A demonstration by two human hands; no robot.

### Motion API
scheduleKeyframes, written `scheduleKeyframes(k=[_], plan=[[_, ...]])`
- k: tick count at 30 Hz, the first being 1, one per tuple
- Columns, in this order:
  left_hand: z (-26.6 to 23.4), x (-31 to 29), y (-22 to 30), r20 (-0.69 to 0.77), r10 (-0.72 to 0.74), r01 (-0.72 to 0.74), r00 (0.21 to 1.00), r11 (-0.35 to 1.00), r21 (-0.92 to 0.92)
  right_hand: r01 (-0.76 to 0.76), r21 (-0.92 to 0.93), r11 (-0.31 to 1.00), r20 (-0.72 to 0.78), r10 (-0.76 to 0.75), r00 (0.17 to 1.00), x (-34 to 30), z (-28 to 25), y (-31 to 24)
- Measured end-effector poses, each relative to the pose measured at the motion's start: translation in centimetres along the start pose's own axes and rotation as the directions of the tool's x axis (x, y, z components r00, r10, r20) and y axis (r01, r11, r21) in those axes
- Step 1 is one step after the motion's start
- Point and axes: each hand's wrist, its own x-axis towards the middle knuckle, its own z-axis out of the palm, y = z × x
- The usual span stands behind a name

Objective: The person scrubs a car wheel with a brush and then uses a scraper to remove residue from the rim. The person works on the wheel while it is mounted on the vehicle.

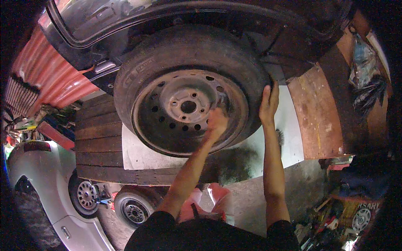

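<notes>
A car wheel (144,121), a dusty steel rim inside a black tyre (138,71), stands tilted on a white sheet (134,146) with its inner dish facing me. My left hand (217,124) is inside the rim, right of the hub holes, with its fingers closed. A greyish blur shows just past its fingers; what it is I cannot make out. My right hand (269,103) lies against the right side of the tyre, fingers stretched out along the tread.
Wooden planks (96,138) lie under the sheet, which has dark smudges. Behind the wheel is a dark car body panel (167,21). A silver car (37,163) and another wheel (134,209) are at lower left. A plastic bag (364,75) hangs at right; clutter fills the lower right.
</notes>
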Motion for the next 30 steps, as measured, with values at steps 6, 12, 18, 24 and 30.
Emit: scheduleKeyframes(k=[6, 12, 18, 24, 30], plan=[[-5.4, -1.9, 3.4, 0.190, 0.017, 0.005, 0.982, 0.993, -0.115, -0.021, -0.043, 0.999, -0.012, 0.020, 1.000, 0.0, 0.0, 0.7], [-4.7, -1.5, 2.3, 0.146, -0.023, 0.030, 0.989, 0.999, -0.043, -0.021, 0.008, 1.000, 0.037, 0.021, 0.999, 0.2, 0.3, -0.3], [-3.6, -2.1, 2.1, 0.068, 0.001, 0.011, 0.998, 0.983, -0.181, -0.015, 0.008, 1.000, 0.003, 0.015, 1.000, 0.1, 0.2, 0.7], [-4.3, -1.3, 0.4, 0.018, -0.066, 0.067, 0.998, 0.994, -0.087, 0.008, 0.029, 1.000, 0.025, -0.009, 1.000, 0.0, 0.2, 0.0], [-1.5, -3.2, -3.0, 0.049, -0.021, 0.026, 0.999, 0.994, -0.107, 0.045, 0.004, 0.999, 0.025, -0.045, 0.999, 0.3, 0.3, -0.4]])
